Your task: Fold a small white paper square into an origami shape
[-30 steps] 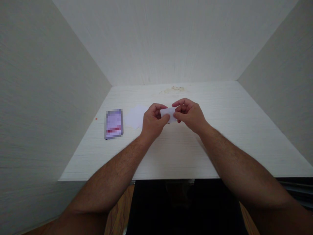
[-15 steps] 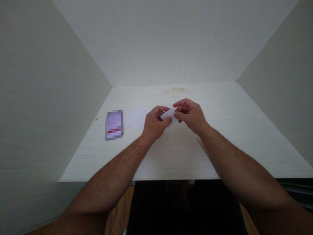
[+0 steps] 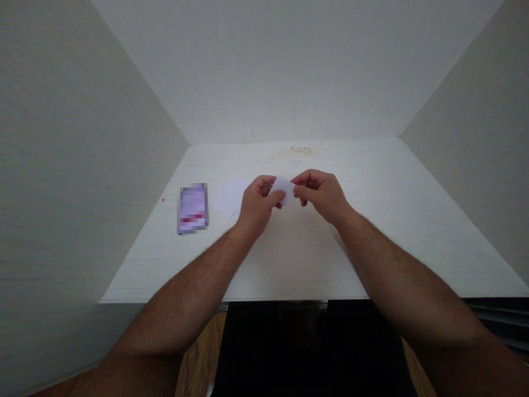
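A small white piece of paper point(image 3: 283, 188) is pinched between both hands just above the white table point(image 3: 372, 231). My left hand point(image 3: 256, 205) grips its left edge with thumb and fingers curled. On its right edge, my right hand point(image 3: 320, 193) holds it in a thumb-and-forefinger pinch. Both hands hover over the middle of the table, a little toward the back.
A small rectangular packet point(image 3: 192, 208), its face blurred out in purple, white and red, lies at the left. White sheets of paper point(image 3: 228, 196) lie flat beside it, just left of my left hand. White walls close in the table on three sides. A brownish stain point(image 3: 295, 150) marks the back.
The paper has tipped and risen slightly between my fingers, and both hands have shifted a little toward the back. Packet and flat sheets have not moved.
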### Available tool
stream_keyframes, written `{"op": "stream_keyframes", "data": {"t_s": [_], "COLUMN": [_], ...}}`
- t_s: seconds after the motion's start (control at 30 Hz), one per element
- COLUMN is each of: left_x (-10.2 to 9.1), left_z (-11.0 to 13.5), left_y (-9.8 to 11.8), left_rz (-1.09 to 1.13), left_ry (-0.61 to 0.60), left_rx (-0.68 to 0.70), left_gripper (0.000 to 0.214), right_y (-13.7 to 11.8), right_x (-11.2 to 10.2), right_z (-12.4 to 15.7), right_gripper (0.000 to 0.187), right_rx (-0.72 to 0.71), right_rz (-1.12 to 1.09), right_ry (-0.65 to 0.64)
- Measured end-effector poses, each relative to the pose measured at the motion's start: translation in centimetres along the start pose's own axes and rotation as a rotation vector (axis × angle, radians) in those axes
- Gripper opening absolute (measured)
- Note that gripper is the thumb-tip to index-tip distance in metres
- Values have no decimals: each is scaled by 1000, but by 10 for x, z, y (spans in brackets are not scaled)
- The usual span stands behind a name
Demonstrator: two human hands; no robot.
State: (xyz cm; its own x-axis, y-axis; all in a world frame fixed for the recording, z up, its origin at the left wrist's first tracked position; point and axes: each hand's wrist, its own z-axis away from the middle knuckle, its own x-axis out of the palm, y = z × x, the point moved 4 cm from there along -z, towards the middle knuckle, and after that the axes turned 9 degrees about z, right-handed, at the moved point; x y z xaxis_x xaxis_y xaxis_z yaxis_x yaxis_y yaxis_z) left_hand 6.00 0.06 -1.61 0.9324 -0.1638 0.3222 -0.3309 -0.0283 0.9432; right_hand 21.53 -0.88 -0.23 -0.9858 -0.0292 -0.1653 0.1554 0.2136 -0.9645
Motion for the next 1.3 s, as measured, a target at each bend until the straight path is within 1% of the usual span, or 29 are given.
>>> {"op": "stream_keyframes", "data": {"t_s": [0.1,0.13,0.2,0.27,0.33,0.4,0.43,0.47,0.5,0.57,0.67,0.73,0.87,1.07,1.17,1.3], "left_x": [-1,-1,0,2,4,5,5,5,3,2,1,1,0,2,2,2], "left_z": [0,0,0,0,2,2,2,2,1,0,-1,0,0,3,3,3], "left_y": [0,-1,-2,-3,-4,-4,-5,-4,-4,-2,-1,-1,-2,5,8,12], "left_rz": [76,103,145,172,186,190,190,196,198,171,43,-12,-36,-61,-64,-97], "left_ry": [6,-3,-45,-101,-142,-149,-144,-121,-76,-53,-63,-53,-35,-10,17,52], "left_rx": [-81,-111,-173,-232,-273,-280,-273,-246,-198,-117,-29,3,17,55,64,77], "left_gripper": [40,41,41,40,38,30,24,23,28,37,26,23,17,12,8,9], "right_y": [0,-1,-3,-6,-8,-8,-6,-4,-1,2,3,2,-2,-1,-1,1], "right_x": [1,1,-1,-3,-5,-6,-6,-6,-6,-6,-6,-6,-4,-1,-1,-1], "right_z": [0,1,1,2,3,3,3,3,2,2,2,3,4,5,5,7], "right_gripper": [31,34,27,16,10,8,9,10,11,14,15,14,13,7,8,8], "right_rx": [-54,-76,-132,-202,-257,-261,-241,-213,-160,-110,-48,-20,-45,-58,-80,-100], "right_rz": [-51,-39,26,112,171,195,200,201,208,209,203,209,214,112,95,91], "right_ry": [-66,-78,-68,-22,18,35,34,34,44,73,97,98,102,90,95,89]}}
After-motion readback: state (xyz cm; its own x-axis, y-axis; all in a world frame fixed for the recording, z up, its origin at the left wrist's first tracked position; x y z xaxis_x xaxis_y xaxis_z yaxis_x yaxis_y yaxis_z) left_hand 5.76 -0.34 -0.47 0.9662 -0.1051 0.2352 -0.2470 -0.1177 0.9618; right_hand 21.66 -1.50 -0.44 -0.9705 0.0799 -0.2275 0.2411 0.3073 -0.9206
